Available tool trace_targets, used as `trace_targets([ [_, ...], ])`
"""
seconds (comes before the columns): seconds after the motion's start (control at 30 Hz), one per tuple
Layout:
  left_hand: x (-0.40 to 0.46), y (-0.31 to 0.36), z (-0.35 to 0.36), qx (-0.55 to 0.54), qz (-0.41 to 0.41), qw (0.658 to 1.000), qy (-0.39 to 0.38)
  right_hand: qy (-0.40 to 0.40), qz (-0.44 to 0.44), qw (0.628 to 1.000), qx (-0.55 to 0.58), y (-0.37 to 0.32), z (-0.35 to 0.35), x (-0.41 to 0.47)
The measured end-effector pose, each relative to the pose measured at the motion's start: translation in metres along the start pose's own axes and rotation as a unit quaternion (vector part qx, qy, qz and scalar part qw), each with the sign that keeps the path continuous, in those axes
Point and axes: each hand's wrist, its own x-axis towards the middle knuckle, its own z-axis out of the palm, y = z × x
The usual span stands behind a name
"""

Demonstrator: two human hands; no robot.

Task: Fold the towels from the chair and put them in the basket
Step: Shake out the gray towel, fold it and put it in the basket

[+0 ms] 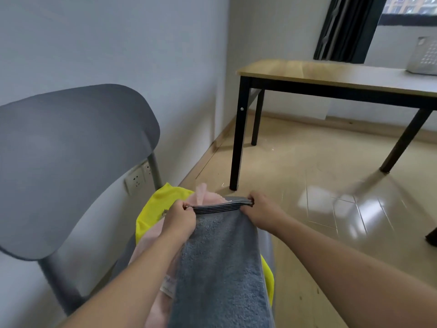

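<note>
A grey towel (220, 268) hangs stretched between my hands over the grey chair (71, 166). My left hand (181, 217) pinches its top left corner and my right hand (262, 209) pinches its top right corner, the striped hem taut between them. Under it on the chair seat lie a pink towel (203, 195) and a yellow towel (160, 202), partly hidden. A white perforated basket (424, 56) stands on the wooden table (331, 72) at the far right.
The chair backs onto a white wall with a socket plate (137, 179). The table has black legs and stands over a glossy tiled floor (319, 185). A dark curtain (347, 27) hangs beside a window behind the table.
</note>
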Motion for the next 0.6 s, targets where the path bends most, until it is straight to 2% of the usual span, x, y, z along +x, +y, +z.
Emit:
trace_targets([
  [0.13,0.016,-0.015,0.016,0.015,-0.01,1.0,0.005,0.009,-0.008,1.0,0.001,0.013,0.023,0.021],
  [0.27,0.022,-0.028,0.022,-0.039,0.032,0.999,-0.012,0.004,-0.003,0.999,0.052,0.022,0.032,0.031],
  [0.4,0.021,-0.037,0.021,-0.085,0.067,0.994,-0.022,0.013,-0.037,0.994,0.098,0.027,0.035,0.034],
  [0.6,0.002,-0.027,0.007,-0.094,0.121,0.987,-0.042,0.028,-0.101,0.988,0.117,0.021,0.02,0.017],
])
